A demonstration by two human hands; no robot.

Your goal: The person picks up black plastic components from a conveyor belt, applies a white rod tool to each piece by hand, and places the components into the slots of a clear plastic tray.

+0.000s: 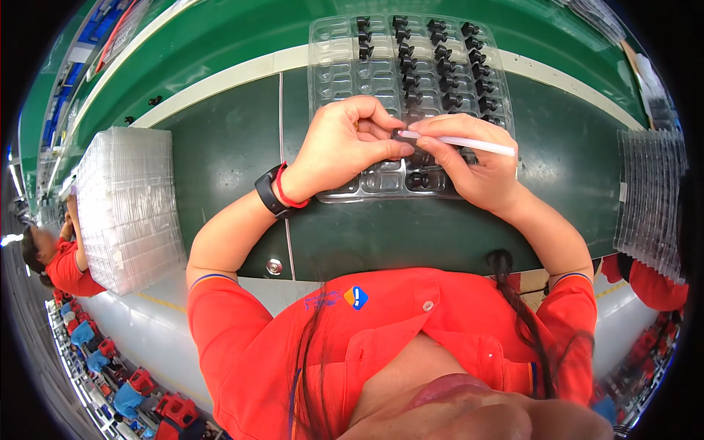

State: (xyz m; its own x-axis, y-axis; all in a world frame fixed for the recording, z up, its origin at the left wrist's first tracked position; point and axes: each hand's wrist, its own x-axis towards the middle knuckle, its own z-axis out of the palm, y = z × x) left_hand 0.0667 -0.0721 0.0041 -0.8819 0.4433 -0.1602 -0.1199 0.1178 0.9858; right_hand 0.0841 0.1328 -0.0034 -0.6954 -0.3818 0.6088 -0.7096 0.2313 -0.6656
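Observation:
Between the fingertips of my left hand (350,139) is a small black part (400,135), mostly hidden by the fingers. My right hand (475,158) is closed around a slim white pen-like stick (480,145), whose tip meets the black part. Both hands are over a clear plastic tray (334,77) with moulded pockets. Rows of small black parts (445,67) sit in the tray's middle and right columns, while several pockets on its left hold none. One more black part (418,180) lies in a pocket near the tray's front edge, below my hands.
A tall stack of clear trays (128,213) stands at the left of the dark green table (220,169), and another stack (649,198) at the right. Small black pieces (154,100) lie beyond the pale strip at the far left. Another person (70,260) in red is behind the left stack.

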